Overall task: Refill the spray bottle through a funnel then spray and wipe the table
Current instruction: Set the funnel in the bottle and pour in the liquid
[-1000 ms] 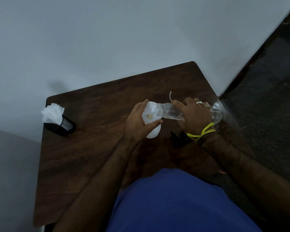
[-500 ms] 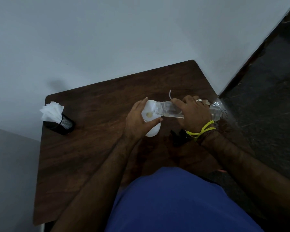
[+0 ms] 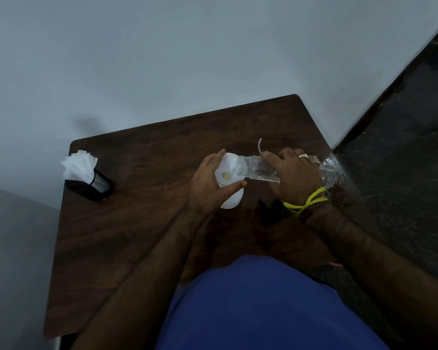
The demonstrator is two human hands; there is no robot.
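A white funnel (image 3: 227, 170) sits in the neck of a white spray bottle (image 3: 232, 200) near the middle of the dark wooden table (image 3: 142, 223). My left hand (image 3: 208, 185) grips the funnel and bottle top, thumb and fingers curled round them. My right hand (image 3: 292, 175) holds a clear plastic water bottle (image 3: 256, 169) tipped almost flat, its open mouth over the funnel. A thin white dip tube (image 3: 259, 146) lies behind the bottle, and the dark sprayer head (image 3: 271, 210) lies by my right wrist.
A black mesh holder with white tissues (image 3: 86, 176) stands at the table's far left corner. A white wall runs behind the table. Dark stone floor lies to the right. My blue shirt fills the foreground.
Both hands hold almost the same pose. The clear bottle stays tipped over the funnel; the view has shifted only slightly.
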